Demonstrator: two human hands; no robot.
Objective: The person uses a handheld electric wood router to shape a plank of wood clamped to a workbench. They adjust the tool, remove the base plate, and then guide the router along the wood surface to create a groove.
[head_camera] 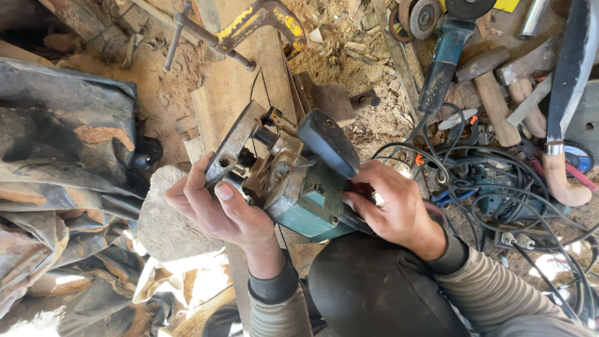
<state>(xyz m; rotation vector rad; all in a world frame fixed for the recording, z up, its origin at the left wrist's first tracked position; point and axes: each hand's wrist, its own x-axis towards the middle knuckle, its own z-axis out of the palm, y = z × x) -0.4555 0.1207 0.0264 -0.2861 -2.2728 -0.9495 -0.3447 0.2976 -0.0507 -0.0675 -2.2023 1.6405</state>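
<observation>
Crowding the planer [293, 181]: cables [499, 187], hammers [493, 93].

A rough woodworking workshop: sawdust and wood chips [349, 56] around a yellow metal clamp [262, 22], with wooden-handled hammers [493, 93] and tangled black cables [499, 187] to its right.

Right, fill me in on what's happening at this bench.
A person holds a worn teal power tool, probably an electric planer, tipped on its side above a wooden plank. The left hand cups its metal base, thumb at the mechanism. The right hand steadies the body beside the dark handle. A yellow clamp lies further up the plank; an angle grinder, hammers and tangled cables lie to the right amid sawdust.
</observation>
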